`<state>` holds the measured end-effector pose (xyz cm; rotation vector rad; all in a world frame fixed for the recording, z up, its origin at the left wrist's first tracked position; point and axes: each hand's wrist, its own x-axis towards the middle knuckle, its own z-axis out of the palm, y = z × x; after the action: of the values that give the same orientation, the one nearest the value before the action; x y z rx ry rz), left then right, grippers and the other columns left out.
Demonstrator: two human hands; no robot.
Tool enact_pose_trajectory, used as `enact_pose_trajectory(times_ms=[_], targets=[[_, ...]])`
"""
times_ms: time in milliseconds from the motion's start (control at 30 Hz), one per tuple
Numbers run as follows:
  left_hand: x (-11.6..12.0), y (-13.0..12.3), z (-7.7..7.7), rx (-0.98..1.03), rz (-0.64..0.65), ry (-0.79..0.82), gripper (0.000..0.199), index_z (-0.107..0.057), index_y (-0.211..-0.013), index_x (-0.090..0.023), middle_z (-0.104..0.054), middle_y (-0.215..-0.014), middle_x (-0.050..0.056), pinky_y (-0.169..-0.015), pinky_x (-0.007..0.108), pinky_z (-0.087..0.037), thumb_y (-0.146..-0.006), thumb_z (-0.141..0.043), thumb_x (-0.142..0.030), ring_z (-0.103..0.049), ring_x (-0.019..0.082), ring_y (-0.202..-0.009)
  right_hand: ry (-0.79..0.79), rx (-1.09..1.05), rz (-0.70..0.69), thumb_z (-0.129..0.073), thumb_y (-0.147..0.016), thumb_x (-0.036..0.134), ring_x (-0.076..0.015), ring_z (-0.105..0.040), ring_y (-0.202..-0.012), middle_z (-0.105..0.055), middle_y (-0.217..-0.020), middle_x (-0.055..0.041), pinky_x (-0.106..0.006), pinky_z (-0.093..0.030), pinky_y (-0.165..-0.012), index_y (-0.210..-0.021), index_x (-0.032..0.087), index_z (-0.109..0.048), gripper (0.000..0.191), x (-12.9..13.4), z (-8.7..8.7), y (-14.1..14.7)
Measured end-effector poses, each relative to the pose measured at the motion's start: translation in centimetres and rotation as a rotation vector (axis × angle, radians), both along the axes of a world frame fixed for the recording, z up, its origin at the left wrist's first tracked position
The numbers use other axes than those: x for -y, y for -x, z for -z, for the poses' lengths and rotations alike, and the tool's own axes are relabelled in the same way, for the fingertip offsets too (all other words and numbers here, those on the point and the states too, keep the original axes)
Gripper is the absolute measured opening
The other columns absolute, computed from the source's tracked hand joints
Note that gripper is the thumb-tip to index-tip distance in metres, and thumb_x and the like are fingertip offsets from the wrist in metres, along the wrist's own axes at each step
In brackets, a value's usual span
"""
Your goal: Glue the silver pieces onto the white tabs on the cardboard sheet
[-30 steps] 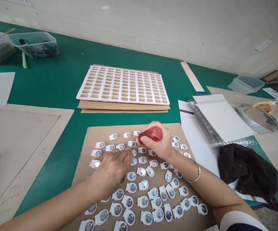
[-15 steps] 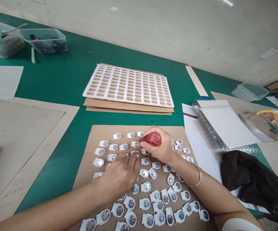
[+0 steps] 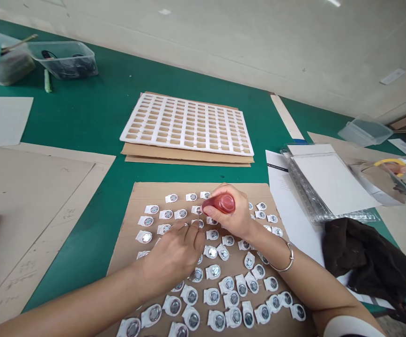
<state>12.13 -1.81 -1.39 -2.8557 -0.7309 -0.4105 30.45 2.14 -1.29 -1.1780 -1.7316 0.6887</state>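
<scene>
My right hand (image 3: 236, 215) is wrapped round a red bottle-like tool (image 3: 224, 203), its thin tip pointing down at a small round metal piece on a white tab (image 3: 198, 224). Beside that piece lies my left hand (image 3: 180, 248), fingers bent and fingertips touching or very near its edge; whether they pinch anything is hidden. Many similar silver pieces on white tabs, such as one at the front (image 3: 217, 321), lie in loose rows on a brown cardboard sheet (image 3: 127, 243). Both forearms cover some of them.
Behind the cardboard, a white slotted tray (image 3: 187, 124) rests on brown boards. To the right are white sheets (image 3: 332, 180) on clear plastic and a dark cloth (image 3: 366, 262). Large boards (image 3: 30, 187) lie left; plastic tubs (image 3: 64, 61) stand at the back left.
</scene>
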Motion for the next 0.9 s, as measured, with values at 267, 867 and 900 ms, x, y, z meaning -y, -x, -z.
enact_pose_trajectory(times_ms=[267, 867, 900], targets=[[-0.06, 0.02, -0.08, 0.036, -0.002, 0.023, 0.031, -0.059, -0.079, -0.006, -0.064, -0.073, 0.015, -0.06, 0.038, -0.055, -0.073, -0.032, 0.007, -0.063, 0.024, -0.07, -0.02, 0.014, 0.014, -0.074, -0.067, 0.037, -0.0151, -0.059, -0.069, -0.063, -0.077, -0.0017, -0.032, -0.051, -0.065, -0.086, 0.021, -0.057, 0.03, -0.03, 0.42, -0.12], [-0.31, 0.16, -0.16, 0.079, 0.032, 0.1, 0.028, -0.056, -0.076, -0.007, -0.064, -0.073, 0.016, -0.061, 0.041, -0.057, -0.073, -0.033, 0.008, -0.064, 0.026, -0.078, -0.034, 0.028, 0.051, -0.074, -0.067, 0.032, -0.0135, -0.057, -0.066, -0.061, -0.076, -0.0003, -0.029, -0.048, -0.062, -0.084, 0.021, -0.056, 0.026, -0.23, 0.46, -0.26], [-0.32, 0.14, -0.16, 0.08, 0.031, 0.105, 0.028, -0.057, -0.077, -0.006, -0.064, -0.073, 0.016, -0.062, 0.041, -0.057, -0.073, -0.033, 0.008, -0.064, 0.026, -0.079, -0.032, 0.031, 0.055, -0.074, -0.067, 0.032, -0.0136, -0.057, -0.066, -0.061, -0.076, -0.0004, -0.029, -0.048, -0.062, -0.084, 0.021, -0.056, 0.027, -0.24, 0.48, -0.28]])
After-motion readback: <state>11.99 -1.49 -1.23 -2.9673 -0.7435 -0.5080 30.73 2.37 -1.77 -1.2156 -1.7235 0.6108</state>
